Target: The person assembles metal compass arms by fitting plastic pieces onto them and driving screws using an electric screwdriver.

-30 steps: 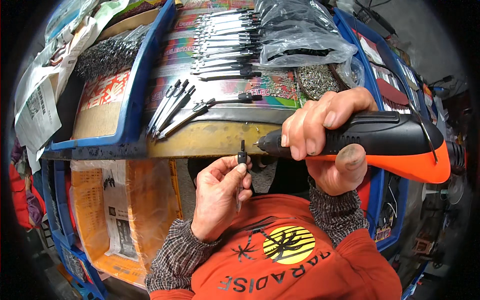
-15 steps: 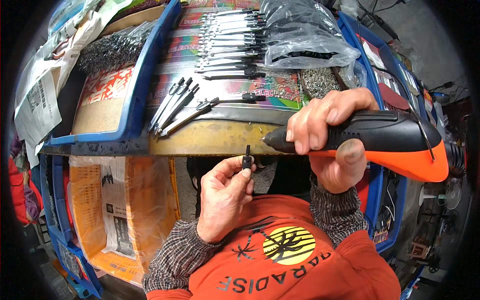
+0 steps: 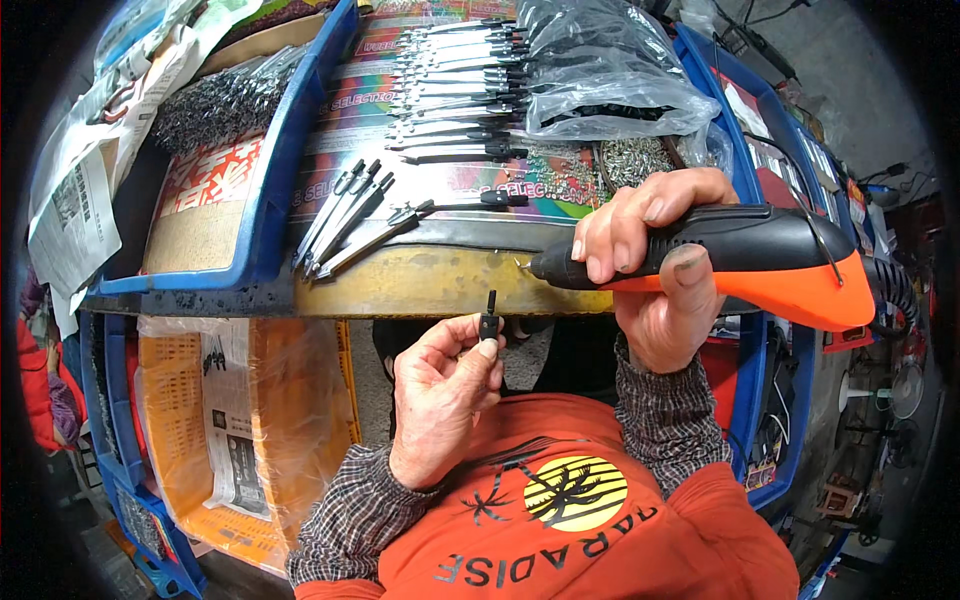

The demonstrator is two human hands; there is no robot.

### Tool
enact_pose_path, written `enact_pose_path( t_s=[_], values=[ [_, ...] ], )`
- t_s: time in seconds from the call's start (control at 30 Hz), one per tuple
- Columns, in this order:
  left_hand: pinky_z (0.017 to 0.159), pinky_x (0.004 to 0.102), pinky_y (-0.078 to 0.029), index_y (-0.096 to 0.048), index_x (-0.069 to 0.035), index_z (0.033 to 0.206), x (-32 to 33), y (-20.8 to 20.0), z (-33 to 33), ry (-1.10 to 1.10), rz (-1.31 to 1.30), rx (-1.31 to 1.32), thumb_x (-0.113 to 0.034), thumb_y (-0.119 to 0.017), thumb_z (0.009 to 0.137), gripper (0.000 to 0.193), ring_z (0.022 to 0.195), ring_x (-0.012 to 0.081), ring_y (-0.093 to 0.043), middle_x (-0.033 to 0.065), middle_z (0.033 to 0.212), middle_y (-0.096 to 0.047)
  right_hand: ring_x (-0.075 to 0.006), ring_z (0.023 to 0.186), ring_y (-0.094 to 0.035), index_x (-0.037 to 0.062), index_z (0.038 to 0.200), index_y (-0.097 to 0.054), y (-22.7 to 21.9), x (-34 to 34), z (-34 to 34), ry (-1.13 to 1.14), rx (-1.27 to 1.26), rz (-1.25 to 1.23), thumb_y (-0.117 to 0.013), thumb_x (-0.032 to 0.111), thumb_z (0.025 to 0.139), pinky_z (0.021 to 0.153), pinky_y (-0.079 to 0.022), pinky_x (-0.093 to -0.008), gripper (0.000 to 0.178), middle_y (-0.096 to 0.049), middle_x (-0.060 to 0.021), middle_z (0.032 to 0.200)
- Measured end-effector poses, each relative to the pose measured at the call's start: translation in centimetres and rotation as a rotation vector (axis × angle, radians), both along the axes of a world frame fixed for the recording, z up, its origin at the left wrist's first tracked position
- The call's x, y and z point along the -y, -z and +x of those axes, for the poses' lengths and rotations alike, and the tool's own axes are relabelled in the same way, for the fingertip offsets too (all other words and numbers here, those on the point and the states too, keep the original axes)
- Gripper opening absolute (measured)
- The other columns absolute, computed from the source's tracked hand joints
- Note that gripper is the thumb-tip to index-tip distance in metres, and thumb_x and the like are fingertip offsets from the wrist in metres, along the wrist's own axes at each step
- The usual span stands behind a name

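Observation:
My left hand [image 3: 447, 390] pinches a small black plastic piece [image 3: 489, 322] upright between thumb and fingertips, just below the bench edge. It looks like the head of a drawing compass. In my right hand [image 3: 655, 255] lies a black and orange electric screwdriver [image 3: 790, 245], its tip pointing left above the yellowish bench edge [image 3: 420, 280]. A tiny silvery screw [image 3: 522, 265] is at the tip; whether it is attached I cannot tell. Left of the tip lie several loose metal compasses [image 3: 350, 225] with black heads. Behind them more compasses [image 3: 460, 100] are laid out in a row.
A pile of small screws [image 3: 637, 160] sits beside a clear plastic bag [image 3: 615, 80]. At the left stands a blue tray [image 3: 262, 220] with black parts [image 3: 225, 105]. An orange crate [image 3: 175, 420] lined with plastic is below the bench. More blue trays [image 3: 765, 400] stand at right.
The screwdriver has risen slightly and shifted left, its tip now level with the tiny screw. My left hand has moved slightly left with the black piece.

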State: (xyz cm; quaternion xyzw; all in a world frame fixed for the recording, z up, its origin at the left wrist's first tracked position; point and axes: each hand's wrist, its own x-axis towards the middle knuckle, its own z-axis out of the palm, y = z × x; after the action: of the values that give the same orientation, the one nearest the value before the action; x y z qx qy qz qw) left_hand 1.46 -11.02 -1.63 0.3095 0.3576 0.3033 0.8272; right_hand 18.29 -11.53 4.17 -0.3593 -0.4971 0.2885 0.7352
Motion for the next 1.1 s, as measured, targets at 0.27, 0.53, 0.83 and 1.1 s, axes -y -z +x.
enact_pose_path(
  t_s=[0.27, 0.53, 0.83, 1.1],
  values=[
    [0.043, 0.0156, -0.037, -0.054, 0.001, 0.100, 0.0, 0.2, -0.1, -0.016, -0.007, 0.013, -0.003, -0.054, 0.086, 0.015, 0.060, 0.0050, -0.049, 0.0030, 0.084, -0.056, -0.0146, 0.053, -0.048, 0.0067, 0.090, -0.043, -0.3, 0.3, 0.7, -0.068, -0.038, 0.038, -0.063, 0.042, 0.079, 0.058, -0.042, -0.0323, 0.042, -0.045, -0.0027, 0.064],
    [0.046, 0.0181, -0.038, -0.055, -0.002, 0.099, 0.0, 0.2, 0.0, -0.030, -0.097, 0.089, -0.004, -0.056, 0.084, 0.015, 0.061, 0.0076, -0.048, 0.0042, 0.085, -0.058, -0.0136, 0.054, -0.048, 0.0076, 0.091, -0.041, -0.7, 0.8, 0.5, -0.169, -0.083, 0.088, -0.056, 0.047, 0.082, 0.057, -0.043, -0.0317, 0.043, -0.045, -0.0017, 0.065],
    [0.047, 0.0223, -0.042, -0.053, 0.003, 0.100, -0.2, -0.2, 0.0, 0.044, -0.237, 0.187, -0.002, -0.051, 0.086, 0.014, 0.063, 0.0087, -0.048, 0.0057, 0.085, -0.054, -0.0164, 0.053, -0.051, 0.0042, 0.091, -0.043, -1.1, 1.0, 0.2, -0.310, -0.182, 0.176, -0.067, 0.036, 0.077, 0.055, -0.046, -0.0330, 0.042, -0.049, -0.0056, 0.063],
    [0.048, 0.0220, -0.043, -0.053, 0.003, 0.101, -0.3, -0.8, 0.0, 0.064, -0.262, 0.189, -0.002, -0.050, 0.087, 0.015, 0.063, 0.0086, -0.048, 0.0055, 0.084, -0.054, -0.0169, 0.053, -0.052, 0.0034, 0.090, -0.044, -0.9, 1.0, 0.0, -0.346, -0.214, 0.177, -0.069, 0.033, 0.076, 0.055, -0.047, -0.0327, 0.042, -0.050, -0.0065, 0.062]
  ],
)
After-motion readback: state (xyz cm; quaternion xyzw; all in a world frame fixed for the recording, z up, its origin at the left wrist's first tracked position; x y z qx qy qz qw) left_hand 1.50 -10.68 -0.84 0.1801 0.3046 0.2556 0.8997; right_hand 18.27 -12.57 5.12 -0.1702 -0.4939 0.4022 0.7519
